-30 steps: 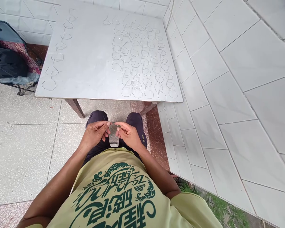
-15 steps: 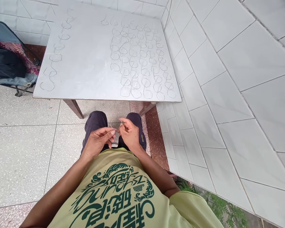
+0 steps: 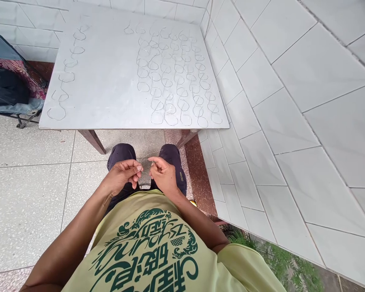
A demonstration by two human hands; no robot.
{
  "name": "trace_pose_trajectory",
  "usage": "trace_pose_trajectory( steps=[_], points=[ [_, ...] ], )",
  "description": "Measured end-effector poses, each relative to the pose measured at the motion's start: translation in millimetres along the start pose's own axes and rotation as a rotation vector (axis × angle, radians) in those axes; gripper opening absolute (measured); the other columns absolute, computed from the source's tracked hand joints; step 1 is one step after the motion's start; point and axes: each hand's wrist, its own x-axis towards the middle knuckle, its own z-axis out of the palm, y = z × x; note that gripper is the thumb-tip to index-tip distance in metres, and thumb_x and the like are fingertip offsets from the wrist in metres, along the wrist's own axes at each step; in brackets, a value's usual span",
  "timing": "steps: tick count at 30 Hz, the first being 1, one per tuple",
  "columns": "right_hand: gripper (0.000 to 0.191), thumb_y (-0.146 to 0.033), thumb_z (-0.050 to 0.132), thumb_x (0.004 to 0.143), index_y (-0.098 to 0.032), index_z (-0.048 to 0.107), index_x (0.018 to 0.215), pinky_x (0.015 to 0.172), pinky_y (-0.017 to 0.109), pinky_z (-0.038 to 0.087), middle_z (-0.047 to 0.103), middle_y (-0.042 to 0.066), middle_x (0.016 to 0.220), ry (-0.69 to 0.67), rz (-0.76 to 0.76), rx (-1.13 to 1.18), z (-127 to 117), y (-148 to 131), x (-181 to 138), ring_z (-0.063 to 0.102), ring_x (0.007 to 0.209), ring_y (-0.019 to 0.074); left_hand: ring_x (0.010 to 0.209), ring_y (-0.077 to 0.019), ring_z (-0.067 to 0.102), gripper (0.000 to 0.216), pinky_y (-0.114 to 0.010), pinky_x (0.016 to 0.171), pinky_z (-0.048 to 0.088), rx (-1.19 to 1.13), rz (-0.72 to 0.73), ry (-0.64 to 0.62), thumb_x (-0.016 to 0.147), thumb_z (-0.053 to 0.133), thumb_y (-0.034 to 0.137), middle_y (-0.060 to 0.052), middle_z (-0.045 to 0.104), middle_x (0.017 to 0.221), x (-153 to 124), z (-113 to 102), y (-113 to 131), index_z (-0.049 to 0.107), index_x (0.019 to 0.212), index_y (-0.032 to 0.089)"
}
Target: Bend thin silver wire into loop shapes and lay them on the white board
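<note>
Over my lap, my left hand point(image 3: 125, 175) is closed, thumb pressed against the index finger in a pinch. A thin wire point(image 3: 142, 170) shows at its fingertips, though most of it is too fine to follow. My right hand point(image 3: 163, 175) is a short way to the right, its fingers curled and the thumb against them. A bit of thin wire shows at its fingertips too; whether both ends belong to one piece I cannot tell. Beyond the hands, many thin curled wire pieces point(image 3: 171, 117), looped like rings and S-shapes, lie in rows on the white tabletop point(image 3: 106, 81).
Another column of curled wires point(image 3: 56, 114) lies along the table's left side. A white tiled wall point(image 3: 292, 121) rises close on the right. To the left stands a folding chair point(image 3: 6, 48) with a dark bag point(image 3: 6, 87) on it. Wooden legs point(image 3: 92, 141) support the table.
My hands have moved slightly apart, the left one to the left. The curved wire that stuck up between them is now hard to see. The wires on the table lie as before.
</note>
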Motion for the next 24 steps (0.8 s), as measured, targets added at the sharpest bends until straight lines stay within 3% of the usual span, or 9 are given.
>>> trace_pose_trajectory(
  steps=[6, 10, 16, 24],
  points=[
    [0.026, -0.029, 0.055, 0.094, -0.022, 0.071, 0.112, 0.055, 0.023, 0.047, 0.065, -0.005, 0.064, 0.031, 0.013, 0.005, -4, 9, 2, 0.057, 0.052, 0.0117, 0.055, -0.0112, 0.057, 0.039, -0.024, 0.047, 0.054, 0.108, 0.008, -0.065, 0.079, 0.084, 0.053, -0.001, 0.063, 0.071, 4, 1, 1, 0.068, 0.078, 0.017],
    [0.026, -0.03, 0.053, 0.097, -0.022, 0.071, 0.115, 0.059, 0.024, 0.049, 0.066, -0.004, 0.067, 0.013, -0.036, -0.023, -8, 12, 5, 0.058, 0.054, 0.0122, 0.061, -0.0127, 0.061, 0.04, -0.026, 0.055, 0.057, 0.208, 0.075, 0.01, 0.083, 0.079, 0.055, -0.002, 0.067, 0.075, 5, 2, -5, 0.07, 0.087, 0.017],
    [0.026, -0.027, 0.052, 0.1, -0.023, 0.072, 0.116, 0.063, 0.027, 0.052, 0.071, -0.001, 0.073, -0.006, -0.182, -0.22, -11, 7, 6, 0.06, 0.056, 0.0142, 0.066, -0.014, 0.064, 0.046, -0.024, 0.052, 0.054, 0.284, 0.211, 0.127, 0.089, 0.074, 0.057, -0.006, 0.073, 0.09, 7, -3, -10, 0.073, 0.111, 0.017],
    [0.03, -0.023, 0.045, 0.104, -0.021, 0.071, 0.12, 0.083, 0.033, 0.057, 0.079, 0.008, 0.094, -0.077, -0.393, -0.386, -9, 5, 8, 0.073, 0.081, 0.0199, 0.061, -0.0139, 0.06, 0.042, -0.023, 0.046, 0.045, 0.235, 0.181, 0.207, 0.09, 0.071, 0.058, -0.007, 0.072, 0.077, 6, 5, -5, 0.077, 0.082, 0.016]
  ],
)
